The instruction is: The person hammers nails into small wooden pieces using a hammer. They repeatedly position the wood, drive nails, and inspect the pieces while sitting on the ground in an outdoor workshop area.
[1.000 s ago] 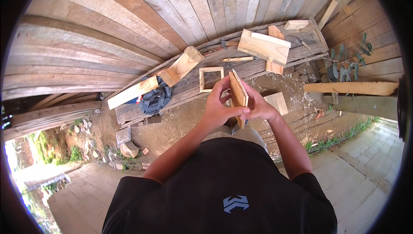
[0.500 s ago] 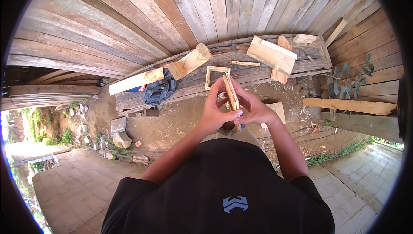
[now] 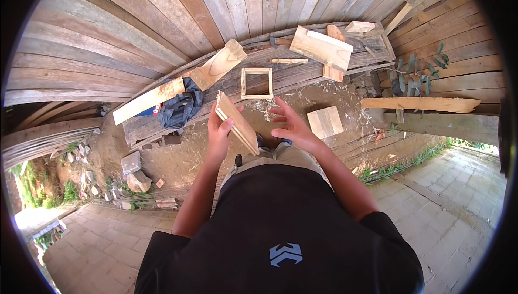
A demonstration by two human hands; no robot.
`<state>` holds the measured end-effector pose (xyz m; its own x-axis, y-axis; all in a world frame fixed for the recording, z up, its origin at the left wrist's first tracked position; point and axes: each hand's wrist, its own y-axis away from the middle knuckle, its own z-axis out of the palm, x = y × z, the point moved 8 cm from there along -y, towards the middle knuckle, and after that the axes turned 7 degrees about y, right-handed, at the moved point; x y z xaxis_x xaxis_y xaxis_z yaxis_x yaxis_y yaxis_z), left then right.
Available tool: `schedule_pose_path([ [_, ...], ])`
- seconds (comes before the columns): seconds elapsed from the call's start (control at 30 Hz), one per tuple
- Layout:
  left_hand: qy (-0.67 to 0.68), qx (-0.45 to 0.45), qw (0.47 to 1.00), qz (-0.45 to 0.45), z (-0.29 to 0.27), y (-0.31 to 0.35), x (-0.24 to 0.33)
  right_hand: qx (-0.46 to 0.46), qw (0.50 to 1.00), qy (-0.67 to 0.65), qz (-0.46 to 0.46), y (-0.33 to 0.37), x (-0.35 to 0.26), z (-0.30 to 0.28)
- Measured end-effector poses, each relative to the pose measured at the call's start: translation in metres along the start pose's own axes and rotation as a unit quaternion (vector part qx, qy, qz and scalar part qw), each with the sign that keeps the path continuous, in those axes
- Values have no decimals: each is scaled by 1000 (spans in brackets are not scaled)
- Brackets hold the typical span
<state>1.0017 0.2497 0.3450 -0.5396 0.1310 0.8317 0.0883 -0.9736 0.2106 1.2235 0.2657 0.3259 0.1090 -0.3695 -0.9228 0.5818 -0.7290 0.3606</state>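
My left hand (image 3: 219,132) grips a flat wooden panel (image 3: 240,125) by its left side, thumb across the edge. The panel is tilted, and its edge shows parallel layers; I cannot tell whether it is one piece or several stacked. To the right, my right hand (image 3: 294,126) is held apart from the panel, fingers spread, with nothing in it. Beyond both hands, a small square wooden frame (image 3: 257,71) rests at the near edge of the old plank bench (image 3: 226,98). A squarish wooden board (image 3: 325,122) lies on the ground right of my right hand.
On the bench are a thin wood strip (image 3: 288,61), a wide pale board (image 3: 322,47), a wood block (image 3: 218,64), a long plank (image 3: 148,100) and a dark plastic bag (image 3: 181,105). Plank walls stand behind. Stones (image 3: 138,181) lie at left; a leafy branch (image 3: 415,75) is at right.
The panel moved left and turned in my left hand, its broad face now showing. My right hand let go of it and opened. The whole square frame now shows.
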Motion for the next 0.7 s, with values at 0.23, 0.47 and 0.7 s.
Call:
schedule_pose_path([
  [0.23, -43, -40, 993, -99, -12, 7, -39, -12, 998, 36, 52, 5, 4, 41],
  [0.47, 17, -164, 970, -179, 28, 15, -96, 33, 999, 27, 13, 7, 15, 52],
  [0.7, -184, -257, 902, -295, 55, 25, -159, 207, 975, 58, 60, 72, 77, -15],
])
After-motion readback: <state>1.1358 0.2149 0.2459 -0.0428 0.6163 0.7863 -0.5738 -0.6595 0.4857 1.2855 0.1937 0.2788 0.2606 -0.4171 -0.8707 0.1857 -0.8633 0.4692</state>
